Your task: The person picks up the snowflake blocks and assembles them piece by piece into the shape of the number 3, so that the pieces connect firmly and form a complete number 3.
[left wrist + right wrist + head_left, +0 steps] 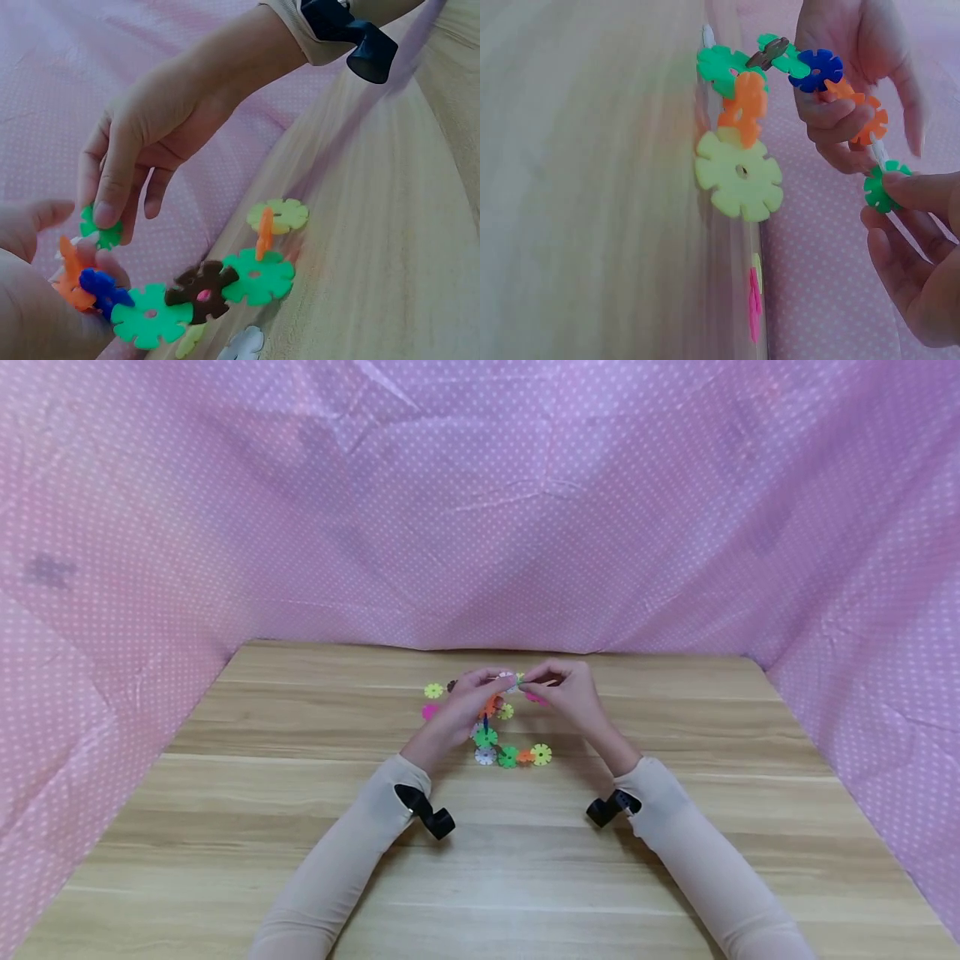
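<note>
My right hand (566,689) pinches a green flower-shaped notched disc (881,187) between thumb and fingers. A white disc (878,152) joins it to the end of a chain of interlocking discs. My left hand (461,706) holds that end, its fingers curled about the orange discs (872,124). From there the chain runs through a blue disc (106,291), a green disc (152,315), a brown disc (202,291) and another green disc (259,277). An upright orange disc (265,234) and a pale yellow disc (289,215) finish its near end, low over the table.
Loose discs lie on the wooden table (480,877) around the hands: a yellow disc (432,691) and a pink disc (430,712) on the left, another pink disc (536,698) under the right hand. A pink dotted cloth (480,527) hangs behind the table and along both sides.
</note>
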The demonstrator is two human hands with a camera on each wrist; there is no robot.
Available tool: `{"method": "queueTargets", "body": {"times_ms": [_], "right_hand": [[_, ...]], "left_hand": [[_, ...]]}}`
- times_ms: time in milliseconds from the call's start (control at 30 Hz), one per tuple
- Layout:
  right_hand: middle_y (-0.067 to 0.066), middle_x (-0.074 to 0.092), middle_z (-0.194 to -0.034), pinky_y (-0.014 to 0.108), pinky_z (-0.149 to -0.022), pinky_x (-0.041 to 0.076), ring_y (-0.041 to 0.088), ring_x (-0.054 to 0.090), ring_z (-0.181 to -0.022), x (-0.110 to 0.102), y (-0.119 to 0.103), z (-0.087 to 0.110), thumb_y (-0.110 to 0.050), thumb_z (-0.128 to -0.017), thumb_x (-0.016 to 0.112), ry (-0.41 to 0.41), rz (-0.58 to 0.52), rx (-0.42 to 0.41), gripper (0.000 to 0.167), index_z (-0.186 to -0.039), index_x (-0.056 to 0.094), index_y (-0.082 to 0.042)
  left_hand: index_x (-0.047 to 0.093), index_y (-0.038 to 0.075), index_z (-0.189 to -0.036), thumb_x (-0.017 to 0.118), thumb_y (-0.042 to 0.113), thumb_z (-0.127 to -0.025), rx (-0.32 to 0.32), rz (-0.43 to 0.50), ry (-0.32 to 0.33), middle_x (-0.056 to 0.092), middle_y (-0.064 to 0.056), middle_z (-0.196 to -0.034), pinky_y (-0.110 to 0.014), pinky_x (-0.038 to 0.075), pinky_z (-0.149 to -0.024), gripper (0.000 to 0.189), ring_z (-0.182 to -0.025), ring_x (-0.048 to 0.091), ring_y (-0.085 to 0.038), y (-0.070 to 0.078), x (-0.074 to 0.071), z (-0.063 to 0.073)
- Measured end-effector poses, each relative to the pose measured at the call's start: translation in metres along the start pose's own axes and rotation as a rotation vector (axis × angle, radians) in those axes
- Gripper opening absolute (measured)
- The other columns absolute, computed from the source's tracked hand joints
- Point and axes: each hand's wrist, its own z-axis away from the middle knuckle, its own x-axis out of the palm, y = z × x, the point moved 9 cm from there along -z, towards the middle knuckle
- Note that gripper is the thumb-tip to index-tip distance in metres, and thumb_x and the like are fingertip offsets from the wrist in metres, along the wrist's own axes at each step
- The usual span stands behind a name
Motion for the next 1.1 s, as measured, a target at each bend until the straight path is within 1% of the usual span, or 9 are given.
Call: {"method": "queueTargets", "body": {"times_ms": [100,267,333,533,667,800,867,967,1100], "right_hand": [[0.025,0.075,-0.09,0.02,-0.062,0.059,0.011,0.071,-0.07,0.003,-0.004,0.001,0.0,-0.084,0.08,-0.007,0.03,-0.035,0.009,-0.089,0.076,0.007],[0.02,0.075,-0.089,0.017,-0.065,0.058,0.019,0.07,-0.074,0.007,-0.015,0.003,-0.001,-0.085,0.081,-0.019,0.09,-0.117,0.007,-0.088,0.077,0.004],[0.019,0.075,-0.089,0.016,-0.066,0.057,0.022,0.07,-0.075,0.008,-0.017,0.003,-0.001,-0.085,0.08,-0.023,0.1,-0.129,0.006,-0.089,0.078,0.004],[0.025,0.075,-0.095,0.018,-0.067,0.059,0.036,0.071,-0.078,0.008,-0.016,0.001,0.003,-0.087,0.077,-0.031,0.045,-0.058,0.009,-0.094,0.075,0.008],[0.025,0.074,-0.098,0.027,-0.067,0.063,0.036,0.073,-0.082,0.006,-0.009,0.0,0.0,-0.086,0.079,-0.038,0.0,-0.028,0.013,-0.096,0.075,0.006],[0.027,0.073,-0.103,0.027,-0.068,0.063,0.04,0.072,-0.091,0.003,-0.006,0.0,0.004,-0.086,0.078,-0.075,-0.017,-0.004,0.02,-0.104,0.072,0.007],[0.028,0.071,-0.106,0.029,-0.074,0.063,0.041,0.071,-0.096,0.002,-0.003,0.0,0.006,-0.085,0.078,-0.099,-0.003,0.012,0.03,-0.113,0.068,0.008],[0.03,0.069,-0.108,0.038,-0.085,0.062,0.043,0.069,-0.1,-0.001,0.005,-0.001,0.009,-0.082,0.079,-0.139,0.042,0.064,0.045,-0.124,0.062,0.01],[0.031,0.069,-0.11,0.038,-0.088,0.061,0.04,0.069,-0.1,0.003,0.025,0.0,0.008,-0.083,0.078,-0.266,0.133,0.149,0.046,-0.125,0.06,0.012]], "left_hand": [[0.062,0.002,-0.128,0.061,0.027,-0.104,0.016,0.013,0.012,0.057,0.003,-0.096,-0.021,0.045,-0.067,0.034,-0.079,0.051,-0.012,0.0,0.0,-0.001],[0.058,-0.002,-0.133,0.057,0.026,-0.105,0.009,0.039,0.005,0.054,0.004,-0.091,-0.02,0.045,-0.066,0.039,-0.071,0.048,-0.009,0.0,-0.002,0.001],[0.061,-0.001,-0.129,0.059,0.028,-0.105,0.008,0.035,-0.004,0.053,0.004,-0.089,-0.021,0.044,-0.065,0.038,-0.069,0.048,-0.008,0.0,-0.002,0.001],[0.066,0.011,-0.1,0.067,0.032,-0.1,0.006,0.027,-0.023,0.052,0.003,-0.082,-0.025,0.042,-0.068,0.021,-0.069,0.048,-0.01,0.002,-0.002,0.001],[0.068,0.009,-0.105,0.069,0.024,-0.098,-0.006,0.066,-0.058,0.055,0.004,-0.081,-0.024,0.043,-0.066,0.017,-0.068,0.048,-0.01,0.003,0.0,0.0],[0.068,0.005,-0.111,0.071,0.018,-0.097,-0.023,0.084,-0.08,0.057,0.002,-0.084,-0.023,0.044,-0.065,0.019,-0.068,0.048,-0.01,0.004,0.002,-0.002],[0.069,0.003,-0.115,0.072,0.017,-0.096,-0.03,0.068,-0.081,0.059,0.002,-0.086,-0.023,0.044,-0.066,0.024,-0.069,0.049,-0.01,0.005,0.001,-0.003],[0.069,0.003,-0.123,0.073,0.018,-0.095,-0.038,0.037,-0.081,0.062,0.004,-0.09,-0.022,0.046,-0.067,0.032,-0.072,0.051,-0.01,0.004,-0.001,-0.005],[0.068,0.005,-0.127,0.074,0.02,-0.095,-0.047,0.012,-0.079,0.064,0.004,-0.095,-0.022,0.048,-0.068,0.036,-0.075,0.052,-0.012,0.003,-0.004,-0.008]]}}
